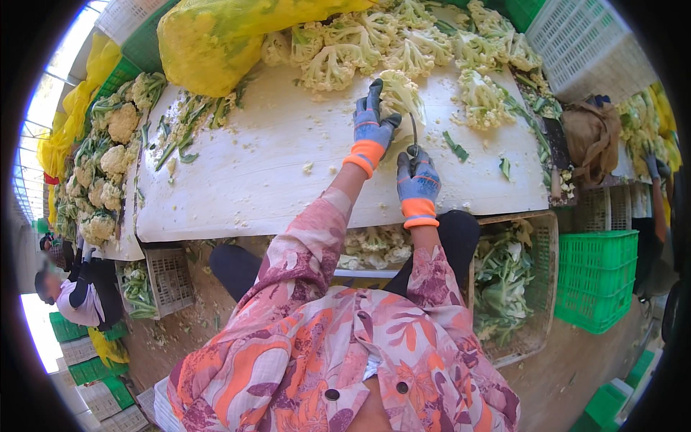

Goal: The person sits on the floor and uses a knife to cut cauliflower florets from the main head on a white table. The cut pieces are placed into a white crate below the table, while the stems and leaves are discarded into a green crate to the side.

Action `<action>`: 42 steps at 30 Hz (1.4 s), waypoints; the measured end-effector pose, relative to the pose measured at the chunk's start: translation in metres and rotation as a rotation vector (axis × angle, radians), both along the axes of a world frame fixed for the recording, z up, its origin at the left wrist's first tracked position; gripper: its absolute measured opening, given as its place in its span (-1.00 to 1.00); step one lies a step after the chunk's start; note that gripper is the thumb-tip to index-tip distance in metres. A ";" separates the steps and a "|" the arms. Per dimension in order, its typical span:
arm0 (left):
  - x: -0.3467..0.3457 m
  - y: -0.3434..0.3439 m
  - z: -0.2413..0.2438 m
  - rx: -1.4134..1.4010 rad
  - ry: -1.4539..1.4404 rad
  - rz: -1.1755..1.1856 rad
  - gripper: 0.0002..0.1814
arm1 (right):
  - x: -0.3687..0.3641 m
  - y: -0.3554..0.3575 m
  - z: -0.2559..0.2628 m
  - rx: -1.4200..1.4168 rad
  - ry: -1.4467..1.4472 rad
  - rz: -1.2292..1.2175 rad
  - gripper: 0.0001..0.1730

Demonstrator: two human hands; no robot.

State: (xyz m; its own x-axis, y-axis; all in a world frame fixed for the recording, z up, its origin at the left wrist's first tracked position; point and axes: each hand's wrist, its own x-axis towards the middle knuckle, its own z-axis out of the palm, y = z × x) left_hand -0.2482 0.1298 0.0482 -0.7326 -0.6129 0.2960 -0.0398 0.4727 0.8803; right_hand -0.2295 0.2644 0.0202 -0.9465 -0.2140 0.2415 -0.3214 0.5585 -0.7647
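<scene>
In a grey-blue glove with an orange cuff, my left hand [373, 127] rests against the left side of a cauliflower piece [399, 94] on the white tabletop [259, 162]. My right hand [418, 178], gloved alike, grips a small knife [414, 129] whose thin, dark, curved blade points up at the stem side of that piece. Beyond my hands lies a heap of cut cauliflower [345, 56]. Another cut piece [480, 102] lies to the right. Green leaf scraps [456, 146] and crumbs are scattered about.
A yellow mesh sack [208, 48] stands at the back left, near whole cauliflowers [123, 123]. A crate of leaves [550, 281] and green crates [596, 278] stand low at the right. Below the table edge is a container of florets [375, 245]. Co-workers are at both sides.
</scene>
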 end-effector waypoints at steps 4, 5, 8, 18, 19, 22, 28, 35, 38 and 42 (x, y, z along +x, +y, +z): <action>0.002 0.012 0.000 -0.187 -0.061 0.054 -0.14 | -0.003 -0.002 -0.002 0.141 -0.114 -0.020 -0.67; 0.002 0.014 0.000 -0.227 -0.060 0.063 -0.13 | -0.005 -0.003 0.001 0.175 -0.184 -0.003 -0.66; 0.001 0.019 -0.006 -0.292 -0.033 0.090 -0.14 | -0.010 -0.010 0.008 0.294 -0.289 -0.009 -0.65; 0.000 0.017 -0.008 -0.185 -0.046 0.031 -0.16 | -0.044 0.004 0.023 -0.012 -0.915 0.211 -0.68; 0.001 0.016 -0.011 -0.163 -0.020 0.010 -0.16 | -0.042 0.004 0.023 0.056 -0.886 0.221 -0.68; 0.007 0.017 -0.011 -0.107 -0.027 0.015 -0.16 | -0.031 0.002 0.035 0.464 -0.399 0.200 -0.63; 0.008 0.017 -0.007 -0.139 -0.103 0.014 -0.14 | -0.047 -0.007 0.022 0.374 -0.612 0.219 -0.59; 0.008 0.006 -0.018 -0.005 0.002 0.010 -0.18 | -0.025 -0.005 0.015 0.236 -0.873 0.240 -0.59; 0.010 -0.005 -0.030 0.533 0.292 -0.174 -0.31 | -0.036 0.005 -0.034 -0.009 -0.816 0.276 -0.79; 0.041 -0.060 -0.060 0.741 0.161 0.084 -0.46 | -0.015 0.003 0.007 -0.406 -1.183 0.156 -0.93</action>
